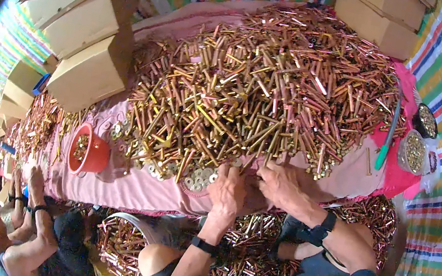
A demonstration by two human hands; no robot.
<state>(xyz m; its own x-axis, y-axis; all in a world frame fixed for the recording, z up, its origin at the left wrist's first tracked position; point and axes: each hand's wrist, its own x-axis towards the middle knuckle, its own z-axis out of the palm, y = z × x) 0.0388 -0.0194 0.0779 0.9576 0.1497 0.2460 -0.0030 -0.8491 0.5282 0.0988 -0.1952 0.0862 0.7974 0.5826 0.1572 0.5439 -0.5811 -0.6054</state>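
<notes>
A great heap of brassy and copper-toned bolts [276,89] covers the pink cloth in front of me. My left hand [225,190] is at the heap's near edge, its fingers curled in, beside a cluster of flat washers [199,179]. Just to its right, my right hand [281,186] has fingers bent and pressed together close to the nearest bolts. What either hand has between its fingers is hidden. The hands are a short gap apart, over the front of the cloth [335,187].
A red bucket [95,155] of small metal parts stands at left, below cardboard boxes [91,72]. At right lie a green-handled tool [385,151] and a clear tub [413,151] of small parts. More bolts [250,242] fill containers below. A co-worker [34,241] sits at lower left.
</notes>
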